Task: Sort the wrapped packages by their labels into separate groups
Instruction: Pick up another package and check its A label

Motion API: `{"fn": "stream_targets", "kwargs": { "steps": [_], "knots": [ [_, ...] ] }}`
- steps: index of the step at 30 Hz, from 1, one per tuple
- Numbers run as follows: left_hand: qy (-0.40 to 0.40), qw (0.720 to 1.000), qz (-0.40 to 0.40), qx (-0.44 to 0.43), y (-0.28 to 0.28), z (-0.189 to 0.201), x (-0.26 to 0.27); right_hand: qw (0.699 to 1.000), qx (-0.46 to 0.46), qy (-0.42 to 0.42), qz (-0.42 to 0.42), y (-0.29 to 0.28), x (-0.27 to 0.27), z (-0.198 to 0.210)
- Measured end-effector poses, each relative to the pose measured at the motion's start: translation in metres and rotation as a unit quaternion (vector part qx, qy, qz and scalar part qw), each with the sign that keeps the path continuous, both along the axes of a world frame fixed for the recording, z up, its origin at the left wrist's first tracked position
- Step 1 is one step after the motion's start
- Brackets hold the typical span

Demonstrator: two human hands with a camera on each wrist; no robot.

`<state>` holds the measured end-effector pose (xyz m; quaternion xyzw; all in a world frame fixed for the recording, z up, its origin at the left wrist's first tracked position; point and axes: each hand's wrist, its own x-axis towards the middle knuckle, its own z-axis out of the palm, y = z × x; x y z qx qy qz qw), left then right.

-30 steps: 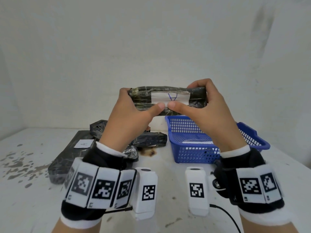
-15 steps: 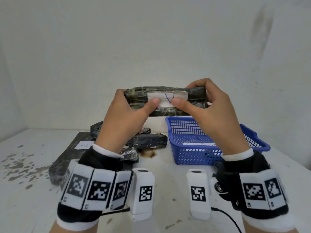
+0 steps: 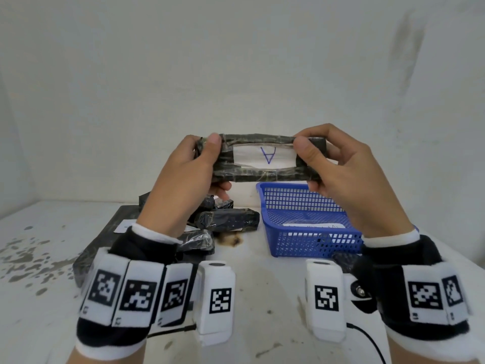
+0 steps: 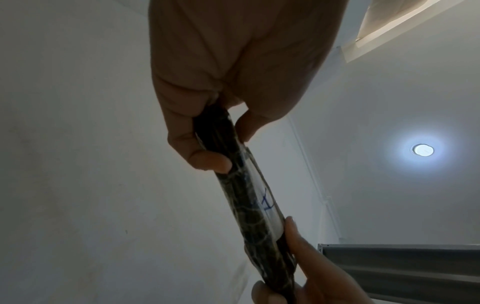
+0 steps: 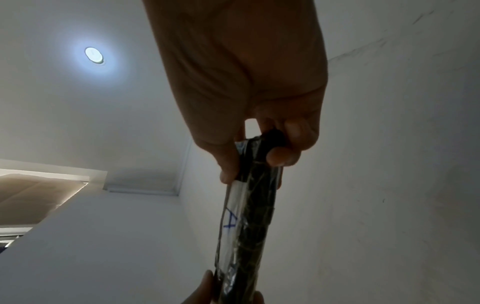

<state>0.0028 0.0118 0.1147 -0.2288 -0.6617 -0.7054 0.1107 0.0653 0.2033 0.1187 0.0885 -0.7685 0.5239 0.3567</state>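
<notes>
White table [image 3: 262,285] carries a blue basket [image 3: 301,240] and a pile of black wrapped packages [image 3: 225,219]. Above them, left hand [image 3: 183,179] and right hand [image 3: 349,177] each pinch 1 end of a dark package [image 3: 262,174]; its white label [image 3: 265,156] shows "A".

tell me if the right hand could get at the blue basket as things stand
Probably not yet. The right hand grips one end of the package, the left hand the other. The basket sits open just below it, nothing over it, so once freed it looks reachable.
</notes>
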Motion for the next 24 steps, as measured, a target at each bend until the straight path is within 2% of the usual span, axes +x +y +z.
{"fn": "stream_targets", "kwargs": {
  "steps": [5,10,16,22,24],
  "knots": [
    [0.013,1.0,-0.008,-0.001,0.001,0.0,0.003,1.0,-0.019,0.008,-0.006,-0.005,-0.001,0.0],
    [0.028,0.999,0.018,-0.022,0.006,-0.001,0.005,0.999,0.016,0.03,-0.034,-0.01,-0.002,-0.001],
    [0.042,0.997,0.045,-0.039,0.006,-0.001,0.006,0.998,0.021,0.052,-0.027,-0.016,-0.003,-0.001],
    [-0.002,0.992,0.04,-0.117,0.003,-0.004,0.002,0.998,0.034,0.05,0.002,-0.016,-0.002,-0.002],
    [-0.02,0.993,0.024,-0.112,0.003,-0.004,0.002,0.999,0.019,0.047,0.006,-0.014,-0.003,-0.003]
  ]
}}
